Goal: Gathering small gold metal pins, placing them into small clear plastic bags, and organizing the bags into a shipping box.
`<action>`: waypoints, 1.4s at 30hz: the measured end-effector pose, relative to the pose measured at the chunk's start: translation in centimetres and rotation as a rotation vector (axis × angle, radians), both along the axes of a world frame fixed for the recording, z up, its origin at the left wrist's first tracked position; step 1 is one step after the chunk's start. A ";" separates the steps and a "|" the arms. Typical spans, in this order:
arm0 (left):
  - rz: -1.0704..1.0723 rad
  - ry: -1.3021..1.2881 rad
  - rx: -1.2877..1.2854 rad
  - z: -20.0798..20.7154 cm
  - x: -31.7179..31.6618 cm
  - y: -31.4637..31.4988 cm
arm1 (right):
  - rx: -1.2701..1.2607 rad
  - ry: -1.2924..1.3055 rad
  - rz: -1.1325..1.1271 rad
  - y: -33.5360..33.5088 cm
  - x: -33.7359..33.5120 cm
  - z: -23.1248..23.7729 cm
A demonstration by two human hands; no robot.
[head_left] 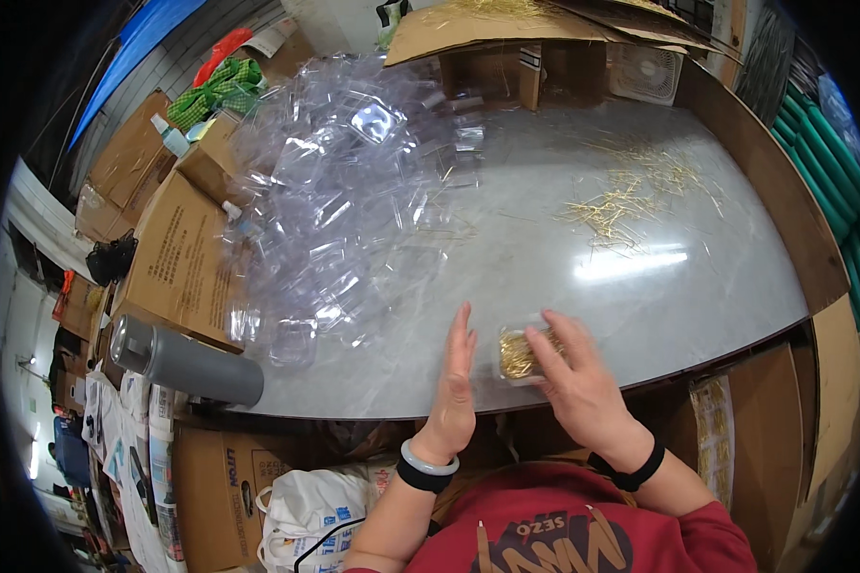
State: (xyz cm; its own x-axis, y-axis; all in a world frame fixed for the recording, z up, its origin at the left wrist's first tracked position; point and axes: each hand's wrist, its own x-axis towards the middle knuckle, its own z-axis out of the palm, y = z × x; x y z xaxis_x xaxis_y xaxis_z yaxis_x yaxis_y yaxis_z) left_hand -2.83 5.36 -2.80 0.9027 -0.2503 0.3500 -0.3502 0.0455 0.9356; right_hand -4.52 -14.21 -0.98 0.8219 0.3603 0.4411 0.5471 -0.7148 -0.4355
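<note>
Close to the table's front edge sits a small clear plastic box (505, 336) holding thin gold-coloured metal pins (516, 357). My right hand (580, 387) grips it from the right, fingers curved over that side and covering part of the pins. To the left of the box, a short gap away, my left hand (455, 396) is raised on edge with its fingers stretched out and nothing in it. Loose gold pins (613, 212) lie scattered farther back on the right. A big heap of clear plastic boxes (330, 205) fills the table's left half.
A grey bottle (196, 365) lies at the left front edge, beside a cardboard box (177, 258). Cardboard walls (774, 181) border the grey table (506, 258) on the right. A white fan (644, 74) stands at the back under a cardboard sheet (506, 33).
</note>
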 end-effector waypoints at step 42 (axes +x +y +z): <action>0.144 -0.423 0.925 -0.8 -0.3 -1.6 | 0.208 0.402 -0.314 -3.1 4.6 0.2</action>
